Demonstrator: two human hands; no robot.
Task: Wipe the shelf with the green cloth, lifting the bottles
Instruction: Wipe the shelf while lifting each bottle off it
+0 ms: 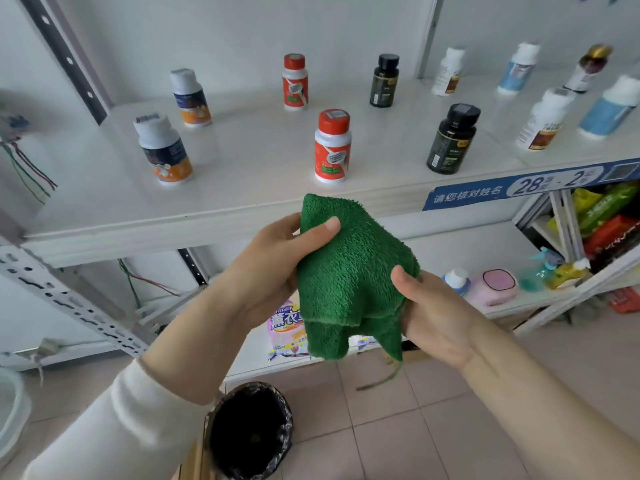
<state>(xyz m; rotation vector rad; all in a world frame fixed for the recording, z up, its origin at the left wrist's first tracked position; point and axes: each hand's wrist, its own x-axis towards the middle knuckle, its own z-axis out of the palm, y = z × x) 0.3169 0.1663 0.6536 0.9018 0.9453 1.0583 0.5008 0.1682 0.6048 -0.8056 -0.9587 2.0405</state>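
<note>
Head view. Folded green terry cloth (349, 271) held mid-air between both hands, in front of white flat shelf (242, 168) edge, apart from it. Left hand (270, 271) gripping cloth's upper left, thumb on top; right hand (440, 306) pinching lower right side. Red-capped white plastic bottle (332, 147) upright on shelf just behind, untouched.

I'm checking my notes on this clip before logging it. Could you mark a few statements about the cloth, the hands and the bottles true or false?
1. The left hand and the right hand both hold the green cloth. True.
2. The cloth lies flat on the shelf. False: it is held in the air, in front of the shelf's front edge.
3. Two red-capped bottles stand upright on the shelf. True.
4. The black bottles lie on their sides. False: both stand upright.
5. A black-lined bin stands on the floor. True.
</note>
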